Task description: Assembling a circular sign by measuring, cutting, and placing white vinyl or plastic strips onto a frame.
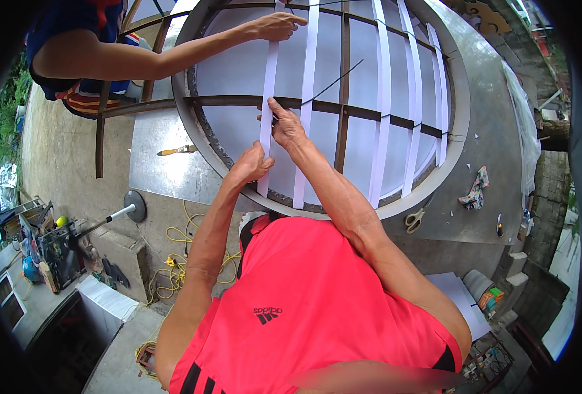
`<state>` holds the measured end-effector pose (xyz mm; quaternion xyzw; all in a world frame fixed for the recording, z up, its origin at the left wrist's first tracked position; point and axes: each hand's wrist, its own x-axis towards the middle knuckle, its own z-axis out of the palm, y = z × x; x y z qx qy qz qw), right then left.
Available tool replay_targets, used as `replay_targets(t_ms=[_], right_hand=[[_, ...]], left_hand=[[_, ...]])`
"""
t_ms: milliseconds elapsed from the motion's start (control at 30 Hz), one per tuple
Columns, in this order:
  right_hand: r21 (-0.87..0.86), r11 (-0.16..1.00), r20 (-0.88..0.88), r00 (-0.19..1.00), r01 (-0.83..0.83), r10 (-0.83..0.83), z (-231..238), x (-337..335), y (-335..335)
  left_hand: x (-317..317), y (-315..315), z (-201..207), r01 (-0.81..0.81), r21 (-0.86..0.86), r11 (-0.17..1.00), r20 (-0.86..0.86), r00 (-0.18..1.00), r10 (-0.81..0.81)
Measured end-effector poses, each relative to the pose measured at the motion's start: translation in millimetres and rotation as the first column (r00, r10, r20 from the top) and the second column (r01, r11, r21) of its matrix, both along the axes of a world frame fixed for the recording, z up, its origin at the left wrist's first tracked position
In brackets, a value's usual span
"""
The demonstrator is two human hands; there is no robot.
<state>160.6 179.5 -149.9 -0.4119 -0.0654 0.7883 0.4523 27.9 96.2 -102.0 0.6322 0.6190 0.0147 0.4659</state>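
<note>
A large round grey frame [460, 98] is crossed by rusty metal bars [363, 113], with long white strips [381, 85] laid across them. My left hand [255, 164] is closed on the near part of the leftmost white strip [265, 138]. Higher up, where that strip meets a bar, my right hand [287, 126] closes round it; a thin dark piece shows between its fingers. Beside it, a black cable tie [337, 80] sticks up from the second strip's crossing. Another person's hand [279, 26] reaches in from the left with a finger at the second strip's far part.
Metal sheeting [166, 167] beneath the frame carries a brush [176, 150] at left, and scissors [414, 221] and a patterned cloth [476, 189] at right. A yellow cord [172, 272] lies coiled on the ground. Rusty bars [99, 148] jut out left of the frame.
</note>
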Motion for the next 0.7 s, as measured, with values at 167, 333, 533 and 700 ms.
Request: replay_targets(t_ms=[167, 333, 533, 700], right_hand=[[-0.020, 1.000, 0.031, 1.000, 0.006, -0.006, -0.4, 0.3, -0.1], [0.013, 1.000, 0.002, 1.000, 0.021, -0.021, 1.8, 0.5, -0.6], [-0.004, 1.000, -0.008, 1.000, 0.014, -0.014, 3.5, 1.8, -1.3], [-0.006, 1.000, -0.002, 1.000, 0.008, -0.008, 3.5, 1.7, -1.8]], left_hand=[[-0.1, 1.6, 1.5, 0.010, -0.013, 1.000, -0.029, 1.000, -0.010], [0.8, 2.7, 0.7, 0.023, -0.017, 1.000, -0.043, 0.999, -0.024], [0.6, 1.3, -0.9, 0.016, 0.013, 1.000, -0.038, 0.999, -0.015], [-1.2, 2.3, -5.2, 0.018, -0.019, 1.000, -0.014, 1.000, -0.018]])
